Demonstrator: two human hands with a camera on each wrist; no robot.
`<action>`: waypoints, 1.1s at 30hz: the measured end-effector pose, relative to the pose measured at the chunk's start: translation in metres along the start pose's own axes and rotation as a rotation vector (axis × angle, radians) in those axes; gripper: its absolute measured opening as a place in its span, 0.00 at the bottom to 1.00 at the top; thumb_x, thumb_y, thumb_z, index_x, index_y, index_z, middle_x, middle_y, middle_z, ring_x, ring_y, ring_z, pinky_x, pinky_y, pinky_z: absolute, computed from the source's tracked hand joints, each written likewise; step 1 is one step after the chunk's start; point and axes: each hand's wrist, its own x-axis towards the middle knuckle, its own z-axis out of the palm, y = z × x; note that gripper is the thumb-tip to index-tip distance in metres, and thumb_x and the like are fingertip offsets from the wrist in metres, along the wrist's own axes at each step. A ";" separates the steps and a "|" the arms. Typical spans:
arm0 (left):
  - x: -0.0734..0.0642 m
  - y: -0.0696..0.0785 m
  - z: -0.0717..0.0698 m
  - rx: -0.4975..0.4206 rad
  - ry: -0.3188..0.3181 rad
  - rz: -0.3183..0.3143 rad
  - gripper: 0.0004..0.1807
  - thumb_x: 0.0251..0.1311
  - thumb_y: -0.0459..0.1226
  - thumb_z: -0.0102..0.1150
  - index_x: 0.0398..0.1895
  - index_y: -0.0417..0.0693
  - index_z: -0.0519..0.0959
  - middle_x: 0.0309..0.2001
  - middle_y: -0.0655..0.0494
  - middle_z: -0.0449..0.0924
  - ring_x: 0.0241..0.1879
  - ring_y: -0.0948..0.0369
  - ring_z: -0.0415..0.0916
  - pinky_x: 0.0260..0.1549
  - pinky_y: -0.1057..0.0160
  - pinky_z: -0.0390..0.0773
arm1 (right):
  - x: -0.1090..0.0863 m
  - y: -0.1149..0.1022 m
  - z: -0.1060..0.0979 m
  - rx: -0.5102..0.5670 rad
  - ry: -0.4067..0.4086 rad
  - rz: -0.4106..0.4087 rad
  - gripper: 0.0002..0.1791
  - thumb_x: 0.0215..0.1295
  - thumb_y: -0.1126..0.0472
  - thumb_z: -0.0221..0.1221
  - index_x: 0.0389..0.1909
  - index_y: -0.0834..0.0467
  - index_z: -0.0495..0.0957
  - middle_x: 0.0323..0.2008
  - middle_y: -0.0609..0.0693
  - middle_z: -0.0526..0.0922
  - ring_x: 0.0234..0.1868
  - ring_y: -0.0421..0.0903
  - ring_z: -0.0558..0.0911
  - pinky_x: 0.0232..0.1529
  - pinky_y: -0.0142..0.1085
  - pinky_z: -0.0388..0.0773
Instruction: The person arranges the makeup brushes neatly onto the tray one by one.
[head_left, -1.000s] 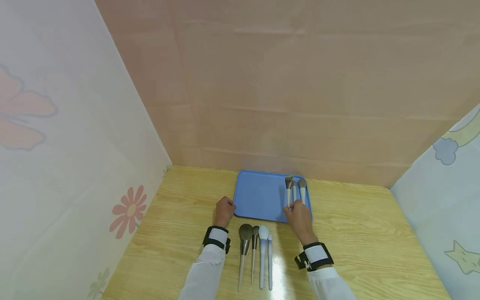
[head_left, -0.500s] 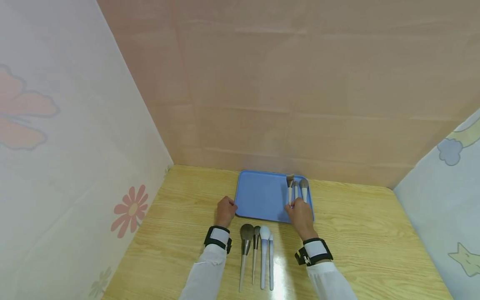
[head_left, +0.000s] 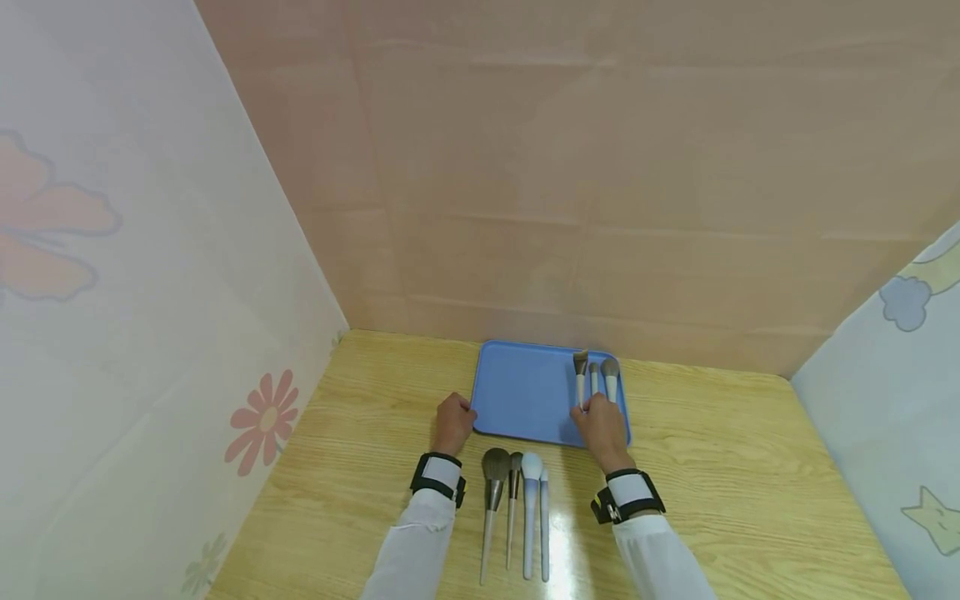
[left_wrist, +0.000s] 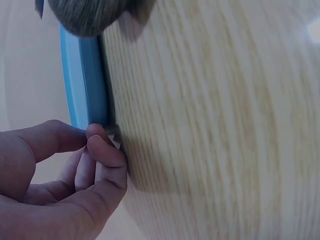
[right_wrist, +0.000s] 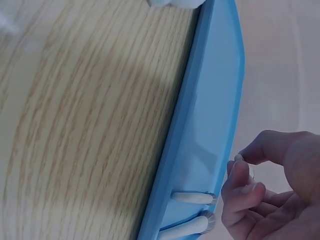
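Observation:
My left hand (head_left: 453, 422) pinches the near left corner of a blue tray (head_left: 522, 392); thumb and forefinger meet on its rim (left_wrist: 93, 90) in the left wrist view. Over the tray's right part, my right hand (head_left: 602, 429) pinches a makeup brush (head_left: 581, 377) by its pale handle, its dark bristles pointing away from me. Right of that brush, a small makeup brush (head_left: 594, 377) and a fuller one (head_left: 611, 379) lie side by side in the tray. In the right wrist view only a pale handle tip (right_wrist: 238, 158) shows between the fingertips.
On the wooden table (head_left: 720, 467), between my forearms, several makeup brushes lie in a row: a large dark-haired one (head_left: 495, 477), a slim dark one (head_left: 513, 479), a white-haired one (head_left: 531, 500) and a thin pale one (head_left: 544, 525). A brown backdrop (head_left: 525, 208) rises behind the tray.
My right hand has moved slightly away from me, still pinching the brush. My left hand keeps its grip on the tray corner. The whole head view has drifted a little.

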 end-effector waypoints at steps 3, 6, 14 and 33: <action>-0.001 0.002 -0.001 -0.002 0.000 -0.002 0.03 0.57 0.25 0.61 0.34 0.33 0.78 0.33 0.41 0.81 0.33 0.51 0.78 0.33 0.54 0.79 | 0.002 0.000 0.000 0.003 0.002 0.001 0.10 0.58 0.62 0.63 0.22 0.63 0.77 0.17 0.54 0.78 0.17 0.46 0.72 0.16 0.35 0.64; -0.001 0.002 -0.001 0.000 0.005 0.005 0.03 0.57 0.25 0.61 0.33 0.33 0.78 0.32 0.42 0.81 0.32 0.52 0.78 0.32 0.55 0.79 | 0.003 -0.001 0.000 0.003 -0.004 0.011 0.10 0.58 0.62 0.62 0.21 0.63 0.76 0.16 0.53 0.77 0.17 0.46 0.71 0.16 0.35 0.63; 0.000 0.002 -0.001 0.004 0.017 0.029 0.03 0.55 0.24 0.62 0.32 0.32 0.78 0.31 0.42 0.80 0.31 0.52 0.77 0.31 0.55 0.78 | 0.008 -0.001 0.003 -0.004 -0.040 0.042 0.13 0.59 0.62 0.63 0.17 0.61 0.76 0.14 0.48 0.73 0.16 0.43 0.69 0.16 0.34 0.61; 0.012 -0.015 0.009 -0.018 0.030 0.058 0.02 0.52 0.24 0.62 0.29 0.33 0.78 0.28 0.43 0.79 0.30 0.50 0.78 0.29 0.55 0.78 | 0.013 0.006 0.013 -0.011 -0.076 0.065 0.20 0.61 0.62 0.62 0.11 0.58 0.69 0.11 0.46 0.68 0.14 0.43 0.66 0.15 0.33 0.59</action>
